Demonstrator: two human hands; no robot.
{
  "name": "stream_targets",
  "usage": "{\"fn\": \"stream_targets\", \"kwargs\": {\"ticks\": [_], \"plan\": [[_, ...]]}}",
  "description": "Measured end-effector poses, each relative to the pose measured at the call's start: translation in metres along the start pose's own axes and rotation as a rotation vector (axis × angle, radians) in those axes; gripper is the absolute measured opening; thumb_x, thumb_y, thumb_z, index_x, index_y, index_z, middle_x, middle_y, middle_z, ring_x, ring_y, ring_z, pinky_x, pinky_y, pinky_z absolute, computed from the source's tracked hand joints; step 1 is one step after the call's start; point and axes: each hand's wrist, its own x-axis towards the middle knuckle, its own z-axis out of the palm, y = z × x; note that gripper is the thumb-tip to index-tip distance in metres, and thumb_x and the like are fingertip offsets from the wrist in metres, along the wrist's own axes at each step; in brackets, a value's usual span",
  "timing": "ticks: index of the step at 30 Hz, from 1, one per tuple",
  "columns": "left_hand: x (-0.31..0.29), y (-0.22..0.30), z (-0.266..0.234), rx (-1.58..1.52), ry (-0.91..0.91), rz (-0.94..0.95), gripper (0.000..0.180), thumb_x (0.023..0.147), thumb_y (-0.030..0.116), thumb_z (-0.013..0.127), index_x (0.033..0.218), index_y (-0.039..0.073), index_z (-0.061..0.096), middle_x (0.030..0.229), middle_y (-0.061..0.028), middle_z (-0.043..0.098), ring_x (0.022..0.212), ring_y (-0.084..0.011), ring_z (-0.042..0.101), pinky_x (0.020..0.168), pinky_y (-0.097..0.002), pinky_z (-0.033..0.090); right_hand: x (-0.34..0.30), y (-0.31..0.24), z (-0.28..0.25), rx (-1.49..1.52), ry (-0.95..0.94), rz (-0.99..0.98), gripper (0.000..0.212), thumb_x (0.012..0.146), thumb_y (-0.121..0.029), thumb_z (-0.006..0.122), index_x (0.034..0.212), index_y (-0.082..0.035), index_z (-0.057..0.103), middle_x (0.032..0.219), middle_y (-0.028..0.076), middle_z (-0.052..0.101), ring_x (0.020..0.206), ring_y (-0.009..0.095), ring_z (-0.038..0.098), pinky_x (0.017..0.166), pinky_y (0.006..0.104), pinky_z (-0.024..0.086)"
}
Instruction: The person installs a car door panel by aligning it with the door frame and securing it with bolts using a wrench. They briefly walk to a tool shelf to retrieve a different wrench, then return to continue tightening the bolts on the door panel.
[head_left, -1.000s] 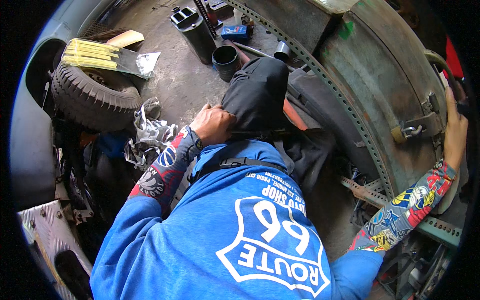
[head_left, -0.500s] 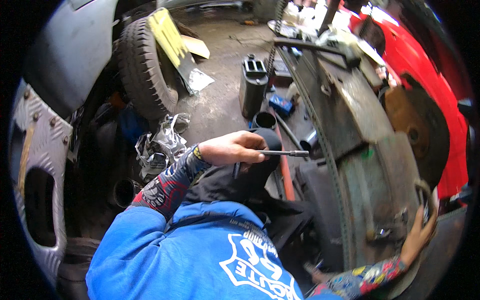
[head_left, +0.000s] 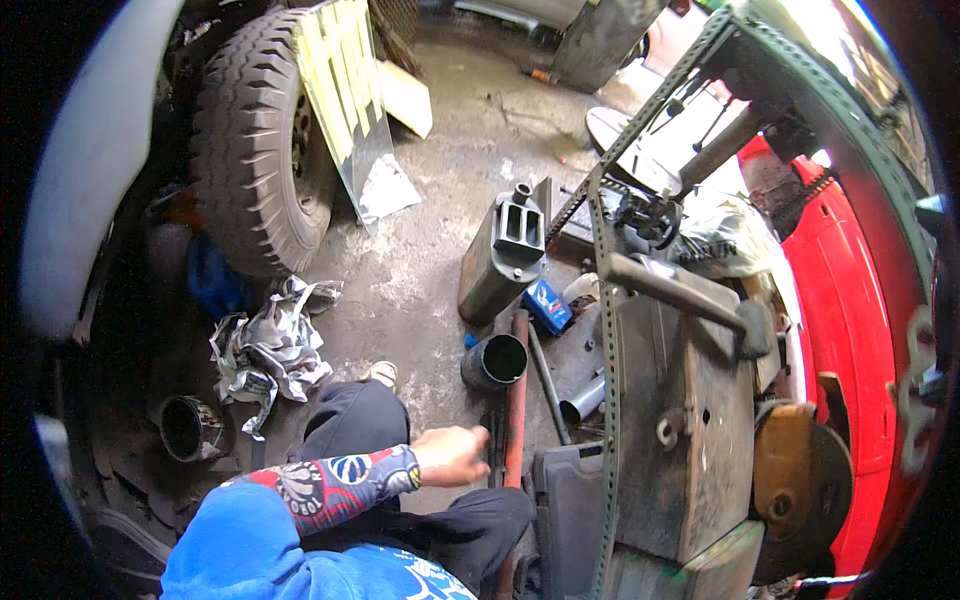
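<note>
My left hand (head_left: 452,457), in a patterned sleeve, is closed above my bent knees. Its fingers are blurred, and what they hold is hidden. Just right of it runs a long red bar (head_left: 517,400). An open dark cylindrical can (head_left: 495,362) stands a little beyond the hand. Farther off is a tall dark metal canister (head_left: 500,260), tilted in this view, with a small blue box (head_left: 547,305) beside it. A grey hard case (head_left: 570,510) is to the right of my knee. My right hand is out of view.
On the right, a perforated-edge metal frame (head_left: 607,420) borders a worn bench top (head_left: 650,480) bearing a hammer (head_left: 690,300). Beyond are a brown disc (head_left: 800,480) and red body panel (head_left: 835,300). At left are a large tyre (head_left: 245,150), crumpled newspaper (head_left: 270,350) and an open tin (head_left: 190,428).
The view has swung toward the floor and bench. My left hand sits lower in the picture, and the socket wrench it held is no longer visible. My right hand has left the view.
</note>
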Motion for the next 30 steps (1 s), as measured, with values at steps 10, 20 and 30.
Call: {"fn": "stream_targets", "kwargs": {"ticks": [10, 20, 30], "plan": [[0.004, -0.033, -0.067, -2.038, -0.281, -0.545, 0.045, 0.097, 0.045, 0.055, 0.128, 0.013, 0.058, 0.062, 0.0057, 0.026, 0.053, -0.0089, 0.025, 0.047, -0.0242, 0.022, 0.071, -0.074, -0.012, -0.257, -0.186, 0.162, 0.080, 0.081, -0.035, 0.075, 0.142, 0.001, 0.040, 0.132, 0.022, 0.056, 0.121, 0.038, 0.053, 0.105, 0.0473, 0.039], [-0.089, -0.011, -0.171, -2.132, -0.334, -0.609, 0.070, 0.094, 0.067, 0.046, 0.132, 0.009, 0.057, 0.068, -0.0040, 0.057, 0.046, -0.0118, 0.035, 0.044, -0.0286, 0.029, 0.046, -0.165, -0.023, -0.857, -0.528, 0.616, 0.094, 0.071, -0.045, 0.081, 0.146, -0.006, 0.040, 0.139, 0.020, 0.053, 0.132, 0.040, 0.046, 0.110, 0.0540, 0.033], [-0.119, -0.063, -0.293, -0.484, -0.479, -0.888, 0.083, 0.091, 0.063, 0.053, 0.136, -0.006, 0.046, 0.090, -0.0206, 0.070, 0.067, -0.0291, 0.068, 0.062, -0.0469, 0.054, 0.129, -0.490, 0.068, 0.634, -1.485, 0.018, 0.042, 0.094, -0.011, 0.064, 0.134, -0.002, 0.054, 0.122, 0.008, 0.065, 0.109, 0.015, 0.062, 0.094, 0.0309, 0.050]]}}
